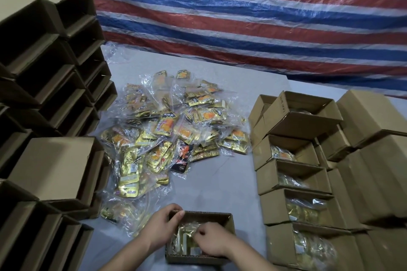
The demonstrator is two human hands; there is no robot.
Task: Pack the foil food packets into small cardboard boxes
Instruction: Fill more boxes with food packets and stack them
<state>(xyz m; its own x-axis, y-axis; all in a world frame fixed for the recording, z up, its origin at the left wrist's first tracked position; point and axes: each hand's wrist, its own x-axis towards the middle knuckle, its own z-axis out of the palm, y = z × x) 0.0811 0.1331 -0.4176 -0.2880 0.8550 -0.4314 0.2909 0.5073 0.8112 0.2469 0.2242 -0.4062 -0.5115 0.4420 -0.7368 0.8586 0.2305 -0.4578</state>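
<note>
A: Step? 
B: Filling. Left hand [164, 225] grips the small box [199, 258] rim; right hand [211, 241], fingers curled, pushes the foil packets [182, 235] inside.
A: Next? 
B: Prob. let go, set box w/ filled boxes [293, 176].

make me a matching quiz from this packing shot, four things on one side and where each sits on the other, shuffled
Things
1. left hand
2. right hand
3. black packet
4. filled boxes

Places
A. stacked along the right side
B. inside the open box, on the packets
C. gripping that box's far left corner
D. at the near edge of the gold pile

Pairs: 1-C, 2-B, 3-D, 4-A
</note>
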